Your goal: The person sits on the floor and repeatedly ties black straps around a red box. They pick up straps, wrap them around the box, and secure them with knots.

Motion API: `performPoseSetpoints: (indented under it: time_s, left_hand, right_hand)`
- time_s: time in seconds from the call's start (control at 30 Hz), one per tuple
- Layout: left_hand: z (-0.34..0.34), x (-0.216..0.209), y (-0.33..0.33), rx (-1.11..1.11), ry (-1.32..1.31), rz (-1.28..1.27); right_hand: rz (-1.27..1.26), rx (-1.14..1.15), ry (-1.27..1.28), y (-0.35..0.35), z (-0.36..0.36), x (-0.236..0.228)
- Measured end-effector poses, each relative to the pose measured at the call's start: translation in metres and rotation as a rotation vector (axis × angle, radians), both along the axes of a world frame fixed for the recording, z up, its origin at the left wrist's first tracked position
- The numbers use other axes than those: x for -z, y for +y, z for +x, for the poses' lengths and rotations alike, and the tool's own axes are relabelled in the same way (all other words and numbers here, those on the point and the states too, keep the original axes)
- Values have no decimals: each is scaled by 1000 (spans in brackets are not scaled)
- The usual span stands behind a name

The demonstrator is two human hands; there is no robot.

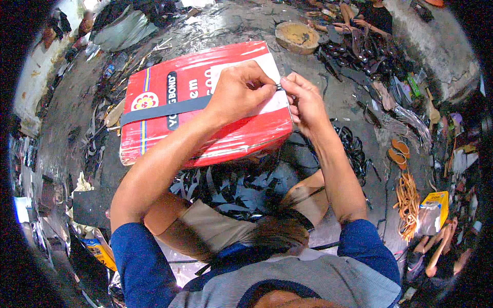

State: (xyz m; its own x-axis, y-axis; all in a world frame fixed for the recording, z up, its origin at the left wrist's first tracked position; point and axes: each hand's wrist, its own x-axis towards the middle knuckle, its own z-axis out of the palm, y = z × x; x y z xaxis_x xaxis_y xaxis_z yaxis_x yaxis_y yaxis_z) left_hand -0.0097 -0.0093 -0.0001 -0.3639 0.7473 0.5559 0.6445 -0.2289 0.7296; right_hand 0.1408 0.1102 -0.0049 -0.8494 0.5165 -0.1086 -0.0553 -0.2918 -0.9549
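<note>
A large red cardboard box (205,146) with a white panel lies in front of me, above my folded legs. A flat dark grey strap (164,110) runs across its top from the left edge and passes under my left hand (241,91). That hand rests over the box with thumb and fingers pinched together. At the right edge of the box, my right hand (305,100) is closed in a pinch too. Between the two sets of fingertips a small dark bit shows, in line with the strap. My fingers hide most of that end.
Black strips (354,146) lie on the floor to the right, near tan sandal-shaped pieces (399,153) and a bundle of tan strips (407,205). A yellow bag (435,208) lies beside them. A round wooden block (297,37) sits at the back. Other people (377,18) sit nearby.
</note>
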Motion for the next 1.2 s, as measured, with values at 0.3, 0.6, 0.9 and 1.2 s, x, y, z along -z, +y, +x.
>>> performPoseSetpoints:
  time_s: [0.3,0.6,0.9,1.2]
  left_hand:
    - [7,-6,9,19,-28,-13]
    - [1,-1,10,4,-4,7]
    - [-1,-5,10,-17,38,-33]
    - [-2,-8,13,-8,-40,-45]
  right_hand:
    - [13,114,-78,11,0,-11]
    - [1040,405,-247,32,-46,2]
    - [783,413,-254,67,-25,226]
    - [722,507,-540,64,13,389]
